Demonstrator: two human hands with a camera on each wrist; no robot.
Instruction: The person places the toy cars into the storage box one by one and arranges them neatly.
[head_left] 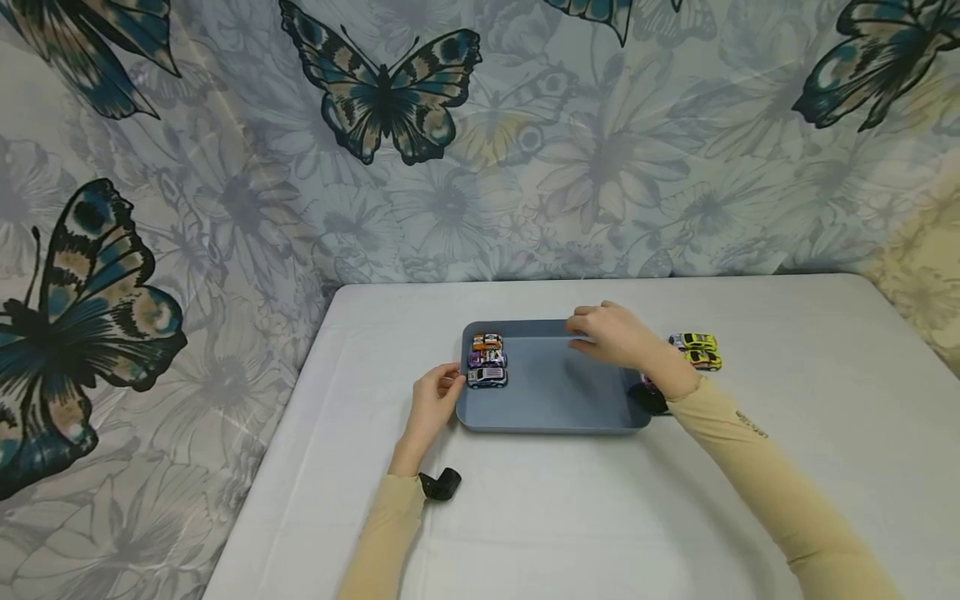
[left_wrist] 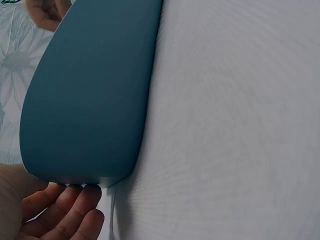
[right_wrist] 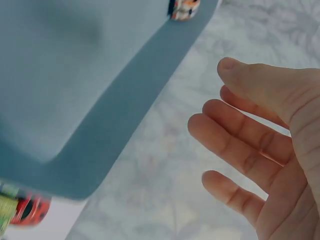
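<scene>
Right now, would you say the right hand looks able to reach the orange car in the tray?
Probably yes: the right hand appears empty above the far side of the tray, and only bare tray floor shows between it and the orange car.

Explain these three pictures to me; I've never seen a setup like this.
No robot here: a person works bare-handed. The wide picture comes from a camera worn on the head; the other two come from cameras on each wrist. On the white table sits a blue-grey tray with three toy cars in a column at its left end; more toy cars lie beyond its right end. The left hand touches the tray's left end; the right hand is raised by its far side, holding nothing.
</scene>
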